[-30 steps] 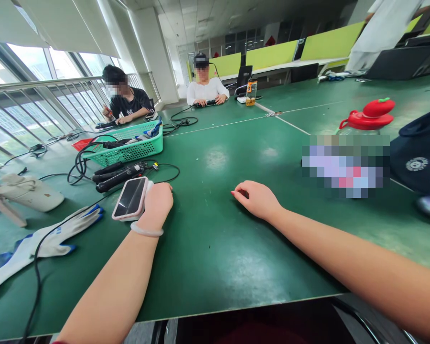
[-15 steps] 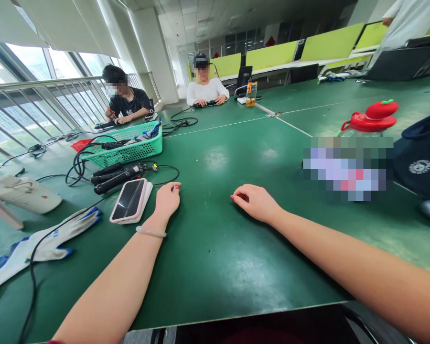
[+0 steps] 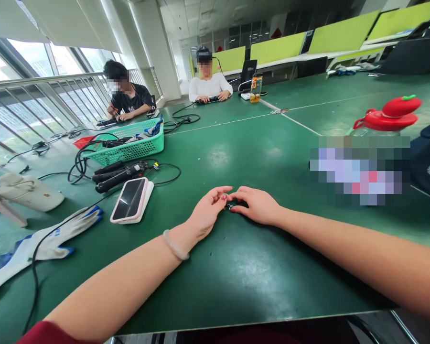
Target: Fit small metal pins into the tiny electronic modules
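My left hand (image 3: 209, 211) is over the green table (image 3: 186, 296), its thumb and forefinger pinched together. Facing it, my right hand (image 3: 257, 205) has curled fingers, and the fingertips of both hands meet. A tiny dark piece with a silvery glint (image 3: 230, 206) shows between them, by my right thumb tip; its kind is too small to make out. My fingers partly cover it. To the left of my left hand lies a phone in a pale pink case (image 3: 131, 198), resting on a white box-like thing.
At left are a white glove with blue fingertips (image 3: 57, 239), black handheld tools (image 3: 120, 177) with cables, and a teal basket (image 3: 129, 155). A red-lidded jar (image 3: 390, 114) and a dark blue bag (image 3: 428, 162) stand at right. Two people sit at the far side.
My left hand has moved right from beside the phone to meet my right hand. The small piece now shows between my fingers. My view has shifted slightly left.
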`<state>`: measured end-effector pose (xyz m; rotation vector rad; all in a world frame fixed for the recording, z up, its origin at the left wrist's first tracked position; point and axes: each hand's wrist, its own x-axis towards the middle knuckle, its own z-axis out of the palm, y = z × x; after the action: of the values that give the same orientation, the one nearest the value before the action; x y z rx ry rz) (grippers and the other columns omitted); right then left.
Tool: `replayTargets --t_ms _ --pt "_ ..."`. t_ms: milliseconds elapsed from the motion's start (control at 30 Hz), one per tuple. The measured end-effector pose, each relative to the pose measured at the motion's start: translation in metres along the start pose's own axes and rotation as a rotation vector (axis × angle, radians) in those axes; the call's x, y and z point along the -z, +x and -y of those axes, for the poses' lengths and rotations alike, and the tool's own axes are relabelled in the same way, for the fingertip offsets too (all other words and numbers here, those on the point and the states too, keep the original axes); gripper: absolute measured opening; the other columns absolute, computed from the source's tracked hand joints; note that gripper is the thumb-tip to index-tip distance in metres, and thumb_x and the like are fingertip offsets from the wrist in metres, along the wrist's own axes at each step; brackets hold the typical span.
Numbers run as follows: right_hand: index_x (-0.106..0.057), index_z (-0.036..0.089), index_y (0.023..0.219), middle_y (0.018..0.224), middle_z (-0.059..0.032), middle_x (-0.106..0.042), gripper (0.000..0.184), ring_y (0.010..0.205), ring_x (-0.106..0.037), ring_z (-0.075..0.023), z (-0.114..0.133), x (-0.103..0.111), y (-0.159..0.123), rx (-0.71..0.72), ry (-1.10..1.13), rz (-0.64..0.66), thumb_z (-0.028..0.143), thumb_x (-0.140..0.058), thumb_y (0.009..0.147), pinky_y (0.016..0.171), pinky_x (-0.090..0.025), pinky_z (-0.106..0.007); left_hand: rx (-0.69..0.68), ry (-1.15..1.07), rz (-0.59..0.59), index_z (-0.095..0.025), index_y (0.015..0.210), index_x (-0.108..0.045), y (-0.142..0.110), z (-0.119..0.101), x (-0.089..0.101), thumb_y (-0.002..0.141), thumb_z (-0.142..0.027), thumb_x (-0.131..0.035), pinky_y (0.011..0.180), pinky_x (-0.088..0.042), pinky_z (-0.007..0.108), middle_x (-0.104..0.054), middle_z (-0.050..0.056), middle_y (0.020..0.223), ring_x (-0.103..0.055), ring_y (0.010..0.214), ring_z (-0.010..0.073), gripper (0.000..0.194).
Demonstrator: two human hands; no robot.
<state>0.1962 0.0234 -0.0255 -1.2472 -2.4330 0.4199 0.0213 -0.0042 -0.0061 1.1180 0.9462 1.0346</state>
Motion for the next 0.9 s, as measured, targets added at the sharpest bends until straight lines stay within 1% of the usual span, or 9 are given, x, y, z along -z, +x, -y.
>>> replayTargets --t_ms 133,267,400,500,600,700,767,833,900 --pt "-0.068 0.028 0.093 0.089 -0.0001 -0.061 0.015 0.079 -0.060 -0.0141 0.000 0.000 -0.001 0.010 0.038 -0.008 0.035 -0.058 0.085 0.073 -0.045 -0.027 0.053 -0.114 -0.006 -0.018 0.106 -0.062 -0.004 0.002 -0.010 0.079 -0.026 -0.063 0.087 -0.042 0.030 -0.061 0.003 0.085 -0.056 0.085 0.0126 0.028" --pt "-0.070 0.027 0.095 0.089 -0.0005 -0.064 0.017 0.080 -0.060 -0.0144 -0.002 0.000 -0.002 0.007 0.104 -0.022 0.033 -0.059 0.084 0.075 -0.046 -0.028 0.016 -0.103 -0.042 -0.018 0.105 -0.062 -0.003 0.000 -0.001 0.079 -0.028 -0.064 0.090 -0.042 0.031 -0.064 0.003 0.088 -0.057 0.087 0.0125 0.028" --pt "-0.071 0.024 0.083 0.085 -0.0005 -0.067 0.012 0.082 -0.061 -0.0153 -0.003 0.002 -0.002 0.008 0.151 -0.025 0.023 -0.059 0.083 0.077 -0.047 -0.030 -0.003 0.096 -0.119 -0.017 0.104 -0.062 0.002 -0.001 0.013 0.083 -0.030 -0.058 0.077 -0.044 0.026 -0.069 0.006 0.097 -0.056 0.079 0.0105 0.025" --pt "-0.070 0.023 0.084 0.083 -0.0007 -0.069 0.013 0.080 -0.062 -0.0155 -0.003 0.005 -0.002 -0.010 0.178 -0.041 0.019 -0.058 0.082 0.075 -0.048 -0.030 -0.026 0.277 -0.136 -0.017 0.102 -0.064 0.005 0.001 0.015 0.086 -0.031 -0.053 0.065 -0.042 0.024 -0.071 0.006 0.093 -0.054 0.071 0.0106 0.024" --pt "-0.071 0.023 0.090 0.085 -0.0013 -0.069 0.017 0.080 -0.063 -0.0154 -0.003 0.009 -0.003 -0.034 0.231 -0.080 0.018 -0.057 0.082 0.075 -0.049 -0.030 -0.057 0.383 -0.103 -0.016 0.098 -0.065 0.005 0.003 0.012 0.086 -0.029 -0.052 0.068 -0.044 0.026 -0.072 0.006 0.087 -0.055 0.068 0.0105 0.022" --pt "-0.071 0.023 0.085 0.083 -0.0010 -0.070 0.018 0.076 -0.064 -0.0146 0.000 0.012 -0.005 -0.068 0.296 -0.120 0.017 -0.054 0.082 0.073 -0.050 -0.030 -0.046 0.388 -0.093 -0.016 0.100 -0.065 0.005 0.005 0.011 0.084 -0.027 -0.054 0.065 -0.046 0.025 -0.071 0.006 0.089 -0.055 0.064 0.0094 0.022" --pt "-0.069 0.022 0.082 0.072 0.0004 -0.068 0.018 0.064 -0.063 -0.0128 0.003 0.013 -0.007 -0.130 0.397 -0.125 0.019 -0.052 0.082 0.065 -0.050 -0.028 -0.027 0.334 -0.089 -0.015 0.103 -0.064 0.006 0.006 0.012 0.082 -0.023 -0.057 0.064 -0.048 0.025 -0.069 0.006 0.092 -0.057 0.064 0.0088 0.024" --pt "-0.066 0.020 0.082 0.062 0.0023 -0.064 0.015 0.054 -0.060 -0.0113 0.007 0.014 -0.007 -0.209 0.565 -0.107 0.021 -0.050 0.082 0.059 -0.051 -0.027 -0.021 0.270 -0.075 -0.015 0.106 -0.063 0.007 0.007 0.013 0.078 -0.018 -0.060 0.070 -0.051 0.026 -0.068 0.007 0.095 -0.061 0.069 0.0099 0.028" --pt "-0.063 0.019 0.082 0.059 0.0025 -0.064 0.011 0.052 -0.061 -0.0111 0.010 0.014 -0.007 -0.268 0.743 -0.094 0.023 -0.052 0.080 0.058 -0.052 -0.026 -0.024 0.241 -0.048 -0.015 0.108 -0.062 0.007 0.008 0.013 0.075 -0.014 -0.062 0.076 -0.052 0.029 -0.066 0.007 0.096 -0.064 0.074 0.0114 0.033"
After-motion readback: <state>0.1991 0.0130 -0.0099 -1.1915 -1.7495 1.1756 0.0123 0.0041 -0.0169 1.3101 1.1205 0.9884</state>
